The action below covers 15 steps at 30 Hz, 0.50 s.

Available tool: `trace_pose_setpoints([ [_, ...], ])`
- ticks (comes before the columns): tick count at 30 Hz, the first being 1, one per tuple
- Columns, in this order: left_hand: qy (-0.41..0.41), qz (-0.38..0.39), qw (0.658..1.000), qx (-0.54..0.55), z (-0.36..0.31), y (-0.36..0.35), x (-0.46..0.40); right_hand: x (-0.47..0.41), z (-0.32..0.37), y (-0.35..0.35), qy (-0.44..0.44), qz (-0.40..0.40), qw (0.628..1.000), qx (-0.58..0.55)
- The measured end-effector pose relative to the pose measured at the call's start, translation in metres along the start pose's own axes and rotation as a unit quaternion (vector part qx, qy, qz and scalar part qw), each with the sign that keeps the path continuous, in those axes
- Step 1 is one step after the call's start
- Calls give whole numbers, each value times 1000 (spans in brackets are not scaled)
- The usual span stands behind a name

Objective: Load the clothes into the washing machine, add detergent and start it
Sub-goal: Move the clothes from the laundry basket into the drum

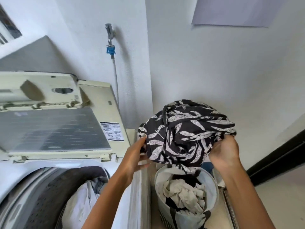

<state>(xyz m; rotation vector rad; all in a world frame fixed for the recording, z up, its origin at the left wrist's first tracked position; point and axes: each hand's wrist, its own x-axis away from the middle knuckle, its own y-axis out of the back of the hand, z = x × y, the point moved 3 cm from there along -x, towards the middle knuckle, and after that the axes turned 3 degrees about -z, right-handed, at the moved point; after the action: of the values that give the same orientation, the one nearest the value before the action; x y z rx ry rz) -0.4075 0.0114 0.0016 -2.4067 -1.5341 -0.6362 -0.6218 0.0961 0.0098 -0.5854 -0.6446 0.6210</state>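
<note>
A bunched black garment with a white leaf print point(184, 133) hangs in the air above the white laundry basket point(212, 184). My left hand point(137, 156) holds its left side and my right hand point(226, 154) grips its right side. Beige and dark clothes point(183, 194) lie in the basket. At the lower left is the top-loading washing machine point(19, 172), its lid point(49, 129) folded up and back. Pale clothes point(79, 204) lie in its drum.
A wall tap with a blue connector point(110, 50) and a hose runs down behind the machine. White walls meet in a corner behind the basket. A dark skirting strip point(277, 156) runs along the right wall. A metal rail point(229, 204) lies right of the basket.
</note>
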Motion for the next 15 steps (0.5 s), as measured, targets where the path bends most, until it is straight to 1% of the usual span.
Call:
trace_pose_setpoints([
  [3, 25, 14, 998, 49, 12, 27, 18, 37, 5, -42, 5, 50, 999, 5],
  [5, 44, 45, 991, 121, 17, 44, 34, 60, 5, -62, 14, 72, 997, 17],
  [7, 61, 94, 972, 206, 21, 61, 52, 89, -2, -81, 17, 89, 995, 29],
  [10, 81, 155, 940, 294, 21, 86, 76, 130, -23, -103, 8, 101, 995, 28],
  [13, 76, 220, 924, 304, 20, 117, 97, 168, -61, -127, -10, 112, 993, 18],
  [15, 86, 230, 918, 313, 25, 142, 106, 189, -90, -142, -35, 133, 991, -2],
])
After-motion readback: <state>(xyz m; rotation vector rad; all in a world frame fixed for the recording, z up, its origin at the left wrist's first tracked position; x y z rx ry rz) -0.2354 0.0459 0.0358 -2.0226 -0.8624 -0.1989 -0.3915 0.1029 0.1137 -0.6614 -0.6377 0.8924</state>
